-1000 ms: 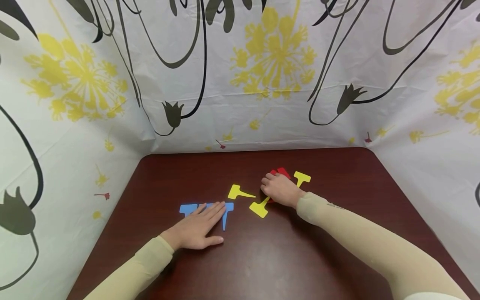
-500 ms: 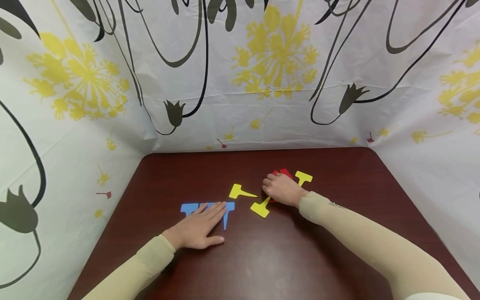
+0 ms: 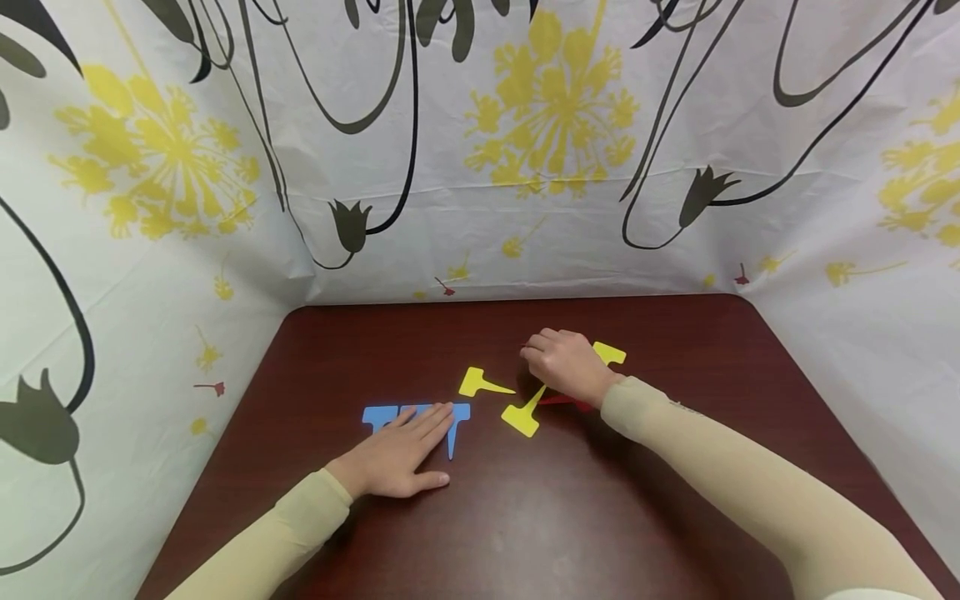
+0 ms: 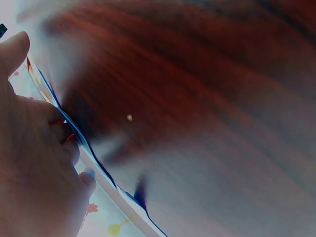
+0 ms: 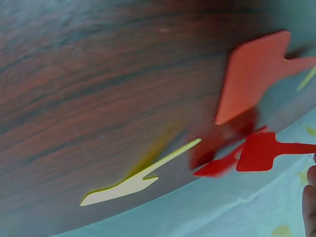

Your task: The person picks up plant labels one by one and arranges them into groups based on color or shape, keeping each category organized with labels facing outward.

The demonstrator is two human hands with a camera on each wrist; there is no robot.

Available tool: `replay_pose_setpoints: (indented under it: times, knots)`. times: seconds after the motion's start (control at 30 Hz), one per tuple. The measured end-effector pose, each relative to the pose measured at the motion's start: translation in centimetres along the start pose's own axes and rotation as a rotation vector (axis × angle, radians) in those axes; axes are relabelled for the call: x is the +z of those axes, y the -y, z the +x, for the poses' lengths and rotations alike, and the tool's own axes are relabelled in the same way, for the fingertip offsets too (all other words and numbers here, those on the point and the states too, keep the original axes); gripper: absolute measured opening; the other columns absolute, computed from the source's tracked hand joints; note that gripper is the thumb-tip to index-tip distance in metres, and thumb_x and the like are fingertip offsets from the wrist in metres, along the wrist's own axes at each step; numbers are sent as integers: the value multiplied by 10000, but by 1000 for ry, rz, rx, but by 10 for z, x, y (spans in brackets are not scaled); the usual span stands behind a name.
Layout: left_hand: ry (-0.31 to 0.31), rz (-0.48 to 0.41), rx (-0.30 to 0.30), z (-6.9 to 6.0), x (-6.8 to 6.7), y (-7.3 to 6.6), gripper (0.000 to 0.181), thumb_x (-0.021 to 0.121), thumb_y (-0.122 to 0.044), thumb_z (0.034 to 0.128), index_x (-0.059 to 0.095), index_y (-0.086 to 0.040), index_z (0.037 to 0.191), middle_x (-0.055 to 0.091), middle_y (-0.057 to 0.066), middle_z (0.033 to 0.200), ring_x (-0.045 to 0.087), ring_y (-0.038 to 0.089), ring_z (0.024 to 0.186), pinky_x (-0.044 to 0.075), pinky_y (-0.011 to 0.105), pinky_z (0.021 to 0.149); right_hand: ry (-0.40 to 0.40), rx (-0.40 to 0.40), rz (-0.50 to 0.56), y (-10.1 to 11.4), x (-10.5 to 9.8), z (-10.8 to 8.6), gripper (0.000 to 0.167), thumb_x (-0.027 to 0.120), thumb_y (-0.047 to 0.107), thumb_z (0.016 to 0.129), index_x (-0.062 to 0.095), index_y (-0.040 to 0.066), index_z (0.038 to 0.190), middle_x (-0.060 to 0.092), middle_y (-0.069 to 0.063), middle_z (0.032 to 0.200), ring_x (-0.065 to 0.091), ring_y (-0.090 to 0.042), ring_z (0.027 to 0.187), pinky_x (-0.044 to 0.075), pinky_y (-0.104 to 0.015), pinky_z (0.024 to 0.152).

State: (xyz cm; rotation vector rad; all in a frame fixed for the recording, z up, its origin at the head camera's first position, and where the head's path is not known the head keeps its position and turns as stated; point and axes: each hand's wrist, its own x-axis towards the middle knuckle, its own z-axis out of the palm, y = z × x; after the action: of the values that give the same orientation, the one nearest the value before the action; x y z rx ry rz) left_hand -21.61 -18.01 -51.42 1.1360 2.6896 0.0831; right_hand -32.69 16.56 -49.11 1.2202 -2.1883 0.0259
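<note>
My left hand [image 3: 401,454] lies flat, fingers straight, over a row of blue T-shaped plant labels [image 3: 459,412]; in the left wrist view the blue labels [image 4: 101,167] show edge-on beside the fingers. Raised slightly over the table, my right hand [image 3: 570,362] has curled fingers that pinch the stem of a red T-shaped plant label [image 5: 256,152], best seen in the right wrist view. Another red label [image 5: 254,74] lies nearer that camera, and a further red one is partly hidden behind the held label. Yellow labels [image 3: 519,419] lie around the right hand, one partly covered by it.
Between the hands, a yellow label [image 3: 472,382] lies on the dark reddish-brown table [image 3: 375,342]. White patterned fabric [image 3: 420,233] hangs along the table's back and sides. Beneath the right wrist, red label parts [image 3: 564,402] stick out.
My right hand has lifted slightly up and away, taking a red label from the table. The red heads beyond it are now out of sight behind the hand. The left hand stays put.
</note>
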Motion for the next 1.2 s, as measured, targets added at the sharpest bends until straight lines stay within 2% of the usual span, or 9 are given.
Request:
replay_pose_setpoints:
  times: [0.27, 0.43, 0.6, 0.8, 0.97, 1.2]
  knots:
    - [8, -5, -3, 1, 1, 0, 912, 353, -729, 957, 100, -173, 1635, 38, -12, 1693, 32, 176, 1541, 110, 489, 1218, -58, 52, 87, 6, -9, 3, 178, 767, 94, 844, 793, 98, 1019, 728, -22, 932, 661, -182, 833, 583, -330, 708]
    - [9, -13, -5, 1, 1, 0, 913, 357, -729, 957, 99, -174, 1635, 39, -15, 1692, 34, 171, 1540, 111, 490, 1218, -100, 35, 132, 21, -15, 8, 177, 740, 100, 871, 788, 117, 1041, 735, 5, 955, 674, -166, 857, 588, -331, 735]
    - [2, -20, -6, 0, 0, 0, 912, 368, -723, 960, 101, -171, 1635, 42, -19, 1692, 40, 166, 1539, 117, 493, 1217, -135, 0, 164, 37, -19, 14, 201, 784, 118, 845, 791, 120, 1047, 739, 22, 948, 686, -149, 863, 587, -333, 792]
    - [-1, -20, -2, 0, 0, 0, 910, 382, -715, 962, 121, -160, 1633, 63, -7, 1692, 62, 170, 1538, 133, 493, 1215, -135, -8, 219, 57, -23, 18, 236, 779, 163, 859, 788, 136, 1094, 749, 25, 975, 691, -122, 868, 581, -292, 788]
    - [-16, -20, 22, 0, -2, -1, 896, 400, -688, 975, 157, -124, 1626, 95, 33, 1688, 99, 206, 1537, 155, 509, 1209, -145, -19, 284, 73, -25, 19, 224, 777, 145, 847, 786, 137, 1071, 747, 32, 954, 690, -100, 831, 586, -280, 740]
    - [-8, -22, 18, 0, -4, -2, 897, 401, -686, 977, 138, -129, 1629, 81, 29, 1689, 86, 204, 1538, 145, 505, 1211, -125, -69, 332, 91, -20, 12, 286, 833, 110, 773, 781, 131, 1054, 746, 21, 943, 697, -91, 834, 590, -280, 740]
